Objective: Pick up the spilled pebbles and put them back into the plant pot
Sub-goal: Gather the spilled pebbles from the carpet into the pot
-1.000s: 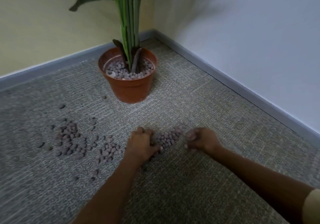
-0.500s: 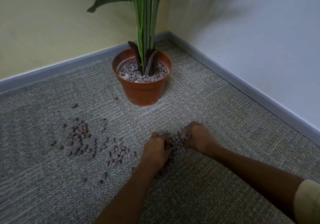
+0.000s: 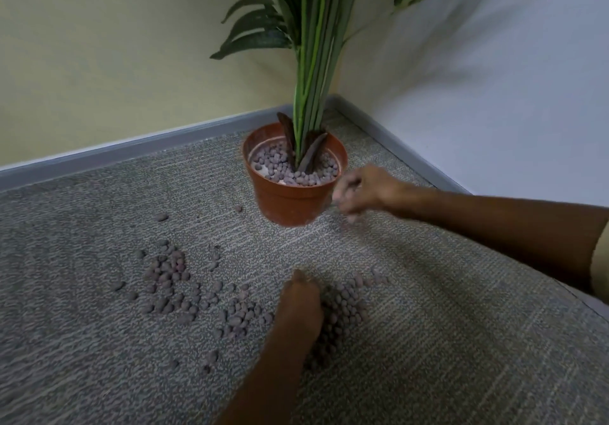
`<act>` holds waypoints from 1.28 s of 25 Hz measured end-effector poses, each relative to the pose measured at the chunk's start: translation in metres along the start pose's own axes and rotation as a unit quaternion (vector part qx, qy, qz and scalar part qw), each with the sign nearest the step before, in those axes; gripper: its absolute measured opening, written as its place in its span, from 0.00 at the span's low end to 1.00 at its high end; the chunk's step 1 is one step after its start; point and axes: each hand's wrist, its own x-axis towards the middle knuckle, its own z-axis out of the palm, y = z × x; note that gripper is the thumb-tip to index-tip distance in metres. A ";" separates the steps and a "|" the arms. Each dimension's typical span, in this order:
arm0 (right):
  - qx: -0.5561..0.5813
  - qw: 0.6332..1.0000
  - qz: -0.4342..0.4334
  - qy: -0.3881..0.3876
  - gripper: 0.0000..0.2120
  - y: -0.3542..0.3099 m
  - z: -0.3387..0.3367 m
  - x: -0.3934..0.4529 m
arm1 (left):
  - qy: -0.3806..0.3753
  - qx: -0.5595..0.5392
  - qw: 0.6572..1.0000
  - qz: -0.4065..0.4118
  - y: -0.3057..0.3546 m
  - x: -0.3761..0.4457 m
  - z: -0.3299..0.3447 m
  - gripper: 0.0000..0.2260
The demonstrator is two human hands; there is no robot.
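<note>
No readable text, labels, brands or numbers anywhere: plant pot [image 3: 290, 200], carpet [image 3: 461, 342] and walls all unmarked.

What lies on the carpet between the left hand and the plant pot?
In the head view, only bare carpet lies between the left hand and the plant pot; no pebbles there.
</note>
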 end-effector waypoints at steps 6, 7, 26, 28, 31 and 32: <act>0.050 0.995 -0.030 0.077 0.08 -0.021 -0.004 0.043 | 0.026 -0.017 0.999 0.023 -0.004 -0.009 0.003 0.14; 0.051 0.996 -0.024 0.076 0.09 -0.019 -0.001 0.046 | 0.031 -0.027 0.999 0.023 -0.006 -0.008 0.002 0.13; -0.158 0.985 -0.009 -0.076 0.12 0.124 0.070 -0.015 | 0.108 -0.257 0.956 -0.089 -0.019 -0.009 -0.016 0.03; -0.175 0.980 -0.019 -0.087 0.12 0.122 0.075 -0.013 | 0.099 -0.257 0.957 -0.087 -0.022 -0.011 -0.016 0.03; -0.137 0.988 -0.004 -0.075 0.11 0.124 0.072 -0.013 | 0.070 -0.261 0.958 -0.095 -0.025 -0.015 -0.018 0.04; -0.118 0.991 -0.001 -0.055 0.10 0.123 0.070 -0.014 | 0.060 -0.268 0.956 -0.100 -0.025 -0.015 -0.020 0.04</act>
